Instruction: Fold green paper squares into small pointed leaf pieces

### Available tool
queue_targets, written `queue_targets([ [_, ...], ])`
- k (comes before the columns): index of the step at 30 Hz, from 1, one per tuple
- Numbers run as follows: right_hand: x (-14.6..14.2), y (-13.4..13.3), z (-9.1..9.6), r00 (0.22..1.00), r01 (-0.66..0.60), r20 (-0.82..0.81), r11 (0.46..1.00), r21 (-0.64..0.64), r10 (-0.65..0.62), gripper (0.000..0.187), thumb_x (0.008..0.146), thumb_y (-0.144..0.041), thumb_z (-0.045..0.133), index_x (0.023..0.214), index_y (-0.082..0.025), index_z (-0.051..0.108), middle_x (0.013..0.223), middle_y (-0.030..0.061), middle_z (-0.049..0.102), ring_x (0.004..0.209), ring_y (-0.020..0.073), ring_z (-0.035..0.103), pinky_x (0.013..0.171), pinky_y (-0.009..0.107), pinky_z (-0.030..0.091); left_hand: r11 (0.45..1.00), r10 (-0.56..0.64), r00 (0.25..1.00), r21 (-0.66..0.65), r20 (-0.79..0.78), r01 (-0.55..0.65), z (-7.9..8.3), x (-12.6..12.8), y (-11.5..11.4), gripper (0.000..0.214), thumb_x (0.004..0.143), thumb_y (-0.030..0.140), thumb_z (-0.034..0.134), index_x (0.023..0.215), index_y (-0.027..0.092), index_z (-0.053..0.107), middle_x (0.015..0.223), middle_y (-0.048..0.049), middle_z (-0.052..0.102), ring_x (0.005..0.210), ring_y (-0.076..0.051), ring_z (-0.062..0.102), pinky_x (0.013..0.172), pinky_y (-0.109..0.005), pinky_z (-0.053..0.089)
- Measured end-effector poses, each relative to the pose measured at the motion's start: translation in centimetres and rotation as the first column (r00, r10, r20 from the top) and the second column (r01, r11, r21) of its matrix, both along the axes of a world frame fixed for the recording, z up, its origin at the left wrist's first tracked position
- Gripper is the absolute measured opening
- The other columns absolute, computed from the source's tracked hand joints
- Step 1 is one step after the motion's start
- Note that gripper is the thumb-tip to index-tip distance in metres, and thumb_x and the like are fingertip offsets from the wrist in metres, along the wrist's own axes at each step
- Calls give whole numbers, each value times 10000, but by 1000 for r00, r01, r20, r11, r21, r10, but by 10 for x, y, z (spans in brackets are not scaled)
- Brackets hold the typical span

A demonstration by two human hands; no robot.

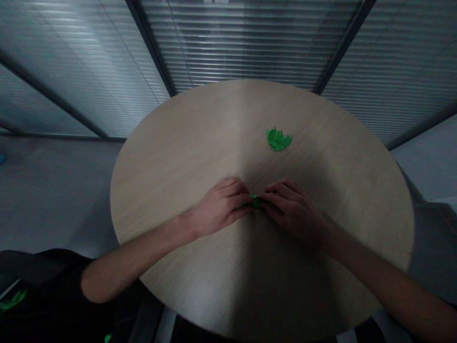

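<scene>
Between my two hands is a small green piece [255, 201], perhaps folded paper, mostly covered by my fingers. My left hand [228, 202] pinches its left end, with fingers pressed together. From the other side, my right hand [291, 207] grips its right end between thumb and fingers. Both hands rest low over the middle of the round table. Farther back, slightly to the right, lies a green pointed cluster [279, 139] that looks like several folded paper pieces joined in a fan; no hand touches it.
The round wooden table [178, 143] fills the middle of the view, and my shadow falls across its right half. Glass partitions with blinds [246, 43] stand behind its far edge. Grey floor [53, 190] shows at the left.
</scene>
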State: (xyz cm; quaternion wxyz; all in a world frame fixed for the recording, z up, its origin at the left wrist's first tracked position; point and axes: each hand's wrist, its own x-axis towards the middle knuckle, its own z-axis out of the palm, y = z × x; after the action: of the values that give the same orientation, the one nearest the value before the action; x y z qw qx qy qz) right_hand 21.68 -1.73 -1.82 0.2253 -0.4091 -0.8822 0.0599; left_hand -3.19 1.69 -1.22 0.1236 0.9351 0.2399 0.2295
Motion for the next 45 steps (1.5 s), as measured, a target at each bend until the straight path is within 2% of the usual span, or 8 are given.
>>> queue_targets([
  [5,-3,-2,3,1000,-6,28,1000,-6,7,203,1037,-276,597,1157,-198,741,1016,104,707,953,267,621,918,439,527,1000,-25,1000,14,2,25,-2,0,2,304,1084,322,485,1092,165,745,988,-91,705,914,-218,624,880,-365,524],
  [12,-3,-2,2,1000,-1,9,1000,4,0,204,1045,-307,595,1173,-193,705,1056,106,726,974,266,629,930,430,498,998,-40,999,39,-18,40,-3,-2,2,329,1095,325,449,1115,155,730,1024,-101,713,950,-220,648,903,-372,550],
  [19,-3,-1,0,999,-35,32,999,39,34,168,1048,-269,571,1051,-212,729,990,89,720,920,251,604,891,408,485,998,-46,998,32,-44,48,-1,-2,3,345,1096,322,432,1120,145,728,1027,-119,712,949,-236,642,892,-392,545],
  [27,-5,-2,0,998,-51,27,997,65,49,192,1053,-249,553,1031,-203,738,968,93,708,919,252,578,880,405,486,999,-1,999,43,-49,3,0,0,-1,321,1077,357,478,1063,150,724,999,-114,690,911,-236,611,861,-384,522],
  [35,-10,-4,-2,1000,5,-13,999,41,-4,190,1052,-245,549,968,-197,712,915,85,682,894,255,586,869,412,475,1000,11,998,-19,-63,-13,0,2,-3,308,1083,305,453,1042,134,706,931,-97,639,872,-230,584,807,-353,510],
  [40,-13,-6,-3,994,28,-108,998,-55,-34,99,1004,-169,591,965,-191,679,914,72,680,883,245,619,858,401,483,991,67,995,-108,-76,-75,0,3,-5,256,1067,290,488,973,146,677,898,-68,594,815,-201,576,731,-315,498],
  [45,-16,-6,-2,989,44,-132,991,-128,-61,72,966,-129,619,948,-175,672,912,74,679,874,244,634,842,395,494,978,83,995,-186,-63,-94,1,5,-6,180,1037,238,529,955,142,657,890,-54,582,798,-192,573,702,-307,478],
])
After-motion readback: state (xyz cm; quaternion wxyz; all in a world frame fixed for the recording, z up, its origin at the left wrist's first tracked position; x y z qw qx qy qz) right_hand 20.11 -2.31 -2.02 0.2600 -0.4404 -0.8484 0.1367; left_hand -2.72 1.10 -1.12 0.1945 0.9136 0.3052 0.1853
